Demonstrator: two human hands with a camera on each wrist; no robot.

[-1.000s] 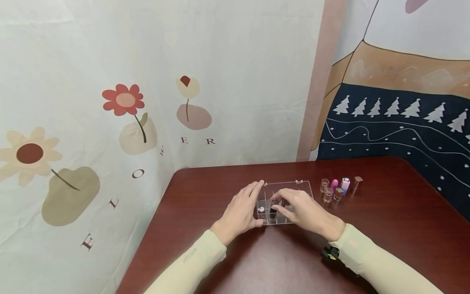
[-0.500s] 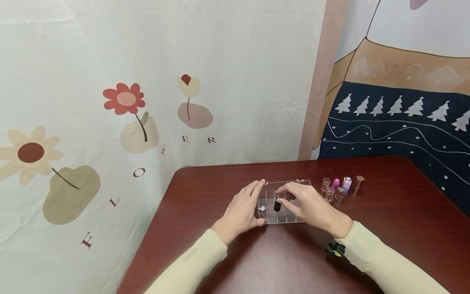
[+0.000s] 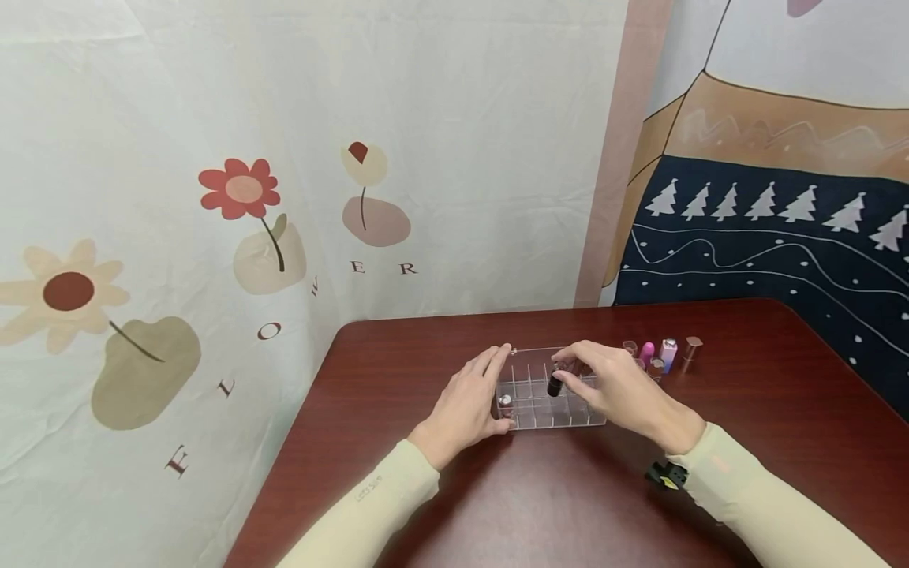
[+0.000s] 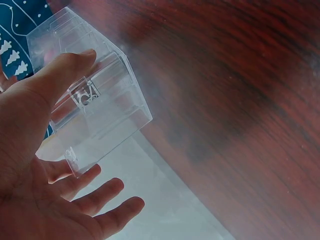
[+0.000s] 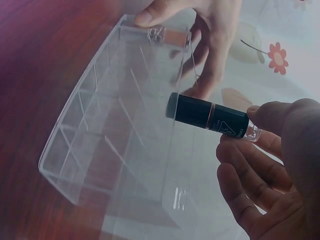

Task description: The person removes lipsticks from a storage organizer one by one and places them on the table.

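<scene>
A clear acrylic organizer box with dividers stands on the table. My left hand grips its left end, the thumb on the near side and fingers on the far side; in the left wrist view the thumb lies on the clear wall and the other fingers spread loosely. Between right thumb and fingertips, my right hand pinches a black lipstick tube by its clear end. The tube's dark end points down at the compartments, tilted, over the box's middle. Another lipstick stands in the box's near left compartment.
Right of the box stands a group of lipsticks: a pink rounded one, a pink-and-blue tube, a rose-gold one and clear-topped ones partly behind my right hand. Patterned cloth hangs behind the dark red table.
My right hand has lifted the black lipstick from the box's left part and moved it rightward and slightly away over the compartments. My left hand has stayed on the box's left end.
</scene>
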